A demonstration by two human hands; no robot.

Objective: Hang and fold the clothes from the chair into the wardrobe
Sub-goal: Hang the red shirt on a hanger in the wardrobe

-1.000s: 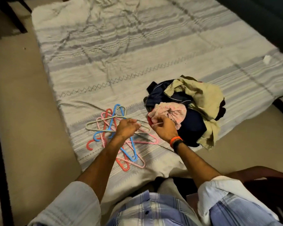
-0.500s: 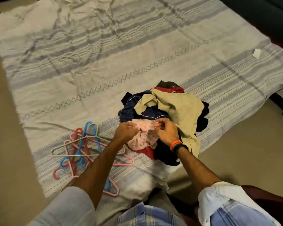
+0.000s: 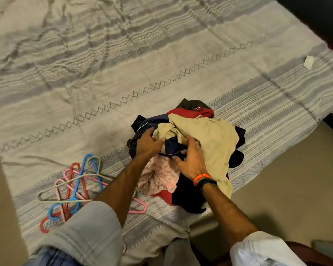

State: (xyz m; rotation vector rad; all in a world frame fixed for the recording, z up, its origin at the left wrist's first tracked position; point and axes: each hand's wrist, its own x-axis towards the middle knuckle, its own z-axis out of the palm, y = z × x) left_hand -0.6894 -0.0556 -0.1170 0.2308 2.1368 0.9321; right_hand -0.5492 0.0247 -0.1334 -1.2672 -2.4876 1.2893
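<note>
A pile of clothes lies on the striped bedsheet near its front edge. A beige garment is on top, over a navy one, with a red one behind and a pink floral one in front. My left hand rests on the navy cloth, fingertips at the beige edge. My right hand, fingers spread, presses on the dark cloth between the pink and beige garments. Neither hand plainly grips anything. Several plastic hangers in pink, blue, red and grey lie tangled to the left of the pile.
A small white object sits at the bed's far right edge. Beige floor shows to the right of the bed and along its left side. A dark chair edge is at the bottom right.
Both hands have let go of the pink garment and moved up the pile onto the navy and beige clothes. The view has shifted right, toward the pile.
</note>
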